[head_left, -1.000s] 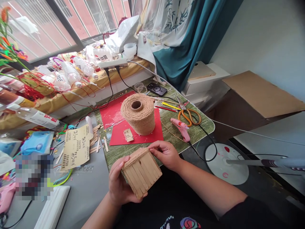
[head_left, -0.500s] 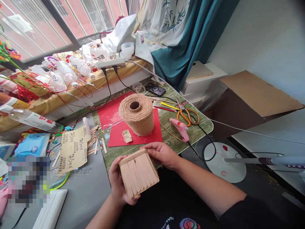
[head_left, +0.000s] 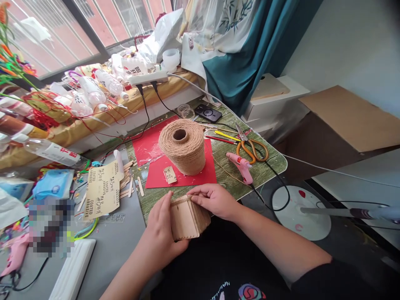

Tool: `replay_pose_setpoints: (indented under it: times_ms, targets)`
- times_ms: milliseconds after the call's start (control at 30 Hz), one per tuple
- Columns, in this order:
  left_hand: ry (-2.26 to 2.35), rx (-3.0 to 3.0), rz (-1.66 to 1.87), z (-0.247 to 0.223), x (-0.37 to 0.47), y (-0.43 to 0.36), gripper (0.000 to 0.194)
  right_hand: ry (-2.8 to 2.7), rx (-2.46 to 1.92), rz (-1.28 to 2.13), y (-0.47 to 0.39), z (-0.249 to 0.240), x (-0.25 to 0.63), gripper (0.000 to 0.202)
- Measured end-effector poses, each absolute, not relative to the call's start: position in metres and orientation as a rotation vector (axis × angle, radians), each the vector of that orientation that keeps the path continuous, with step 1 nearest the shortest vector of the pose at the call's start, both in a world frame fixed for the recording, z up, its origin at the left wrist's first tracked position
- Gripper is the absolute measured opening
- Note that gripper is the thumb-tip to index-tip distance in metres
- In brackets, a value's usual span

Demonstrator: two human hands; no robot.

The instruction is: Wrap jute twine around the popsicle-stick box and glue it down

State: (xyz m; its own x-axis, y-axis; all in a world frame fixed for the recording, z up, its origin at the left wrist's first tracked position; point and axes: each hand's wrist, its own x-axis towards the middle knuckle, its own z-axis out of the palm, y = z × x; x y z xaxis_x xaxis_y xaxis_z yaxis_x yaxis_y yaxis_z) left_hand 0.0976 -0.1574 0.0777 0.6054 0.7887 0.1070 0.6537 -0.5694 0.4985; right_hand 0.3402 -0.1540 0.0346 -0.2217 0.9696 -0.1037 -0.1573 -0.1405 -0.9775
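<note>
A small box made of wooden craft sticks (head_left: 185, 221), trimmed with twine along its upper edge, is held close to my body at the table's front edge. My left hand (head_left: 162, 227) wraps its left side, thumb underneath. The fingers of my right hand (head_left: 214, 202) pinch the twine-trimmed top corner. Just beyond stands a large spool of jute twine (head_left: 184, 150) on red sheets (head_left: 153, 175). A little piece of sandpaper (head_left: 170, 175) lies at the spool's foot. Right of the spool are a pink glue gun (head_left: 240, 166) and orange-handled scissors (head_left: 252, 148).
Sandpaper sheets (head_left: 103, 191) and loose craft sticks (head_left: 126, 179) lie at the left. A phone (head_left: 208, 112) and pencils (head_left: 221, 137) rest at the back. Plastic bottles and a power strip (head_left: 148, 78) line the windowsill. The glue gun's black cord hangs over the right edge.
The box has been turned, so its corner and side now face me instead of the flat stick panel. My left hand has shifted its grip along the left side.
</note>
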Motion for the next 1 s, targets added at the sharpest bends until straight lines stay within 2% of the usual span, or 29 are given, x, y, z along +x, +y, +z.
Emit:
replay_pose_setpoints:
  times_ms: [67,167,267,433,700,867,1000]
  targets:
    - [1.100,2.438,0.447,0.086,0.110,-0.160,0.120,-1.297,-1.083,1.493,-0.155,0.051,0.335,0.028]
    - [1.050,2.373,0.500,0.086,0.120,-0.160,0.111,-1.399,-1.090,1.430,-0.155,0.065,0.329,0.024]
    - [1.011,2.298,0.590,0.076,0.118,-0.160,0.105,-1.347,-1.113,1.410,-0.157,0.064,0.326,0.022]
    - [0.954,2.278,0.778,0.058,0.109,-0.165,0.107,-1.315,-1.264,1.308,-0.163,0.059,0.325,0.015]
    - [0.939,2.200,0.928,0.031,0.106,-0.168,0.110,-1.291,-1.295,1.333,-0.166,0.056,0.335,0.015]
    - [0.912,2.075,0.947,0.020,0.101,-0.168,0.109,-1.159,-1.237,1.443,-0.165,0.041,0.336,0.025]
    - [0.890,2.198,0.949,0.023,0.097,-0.167,0.111,-1.020,-1.164,1.475,-0.167,0.034,0.327,0.030]
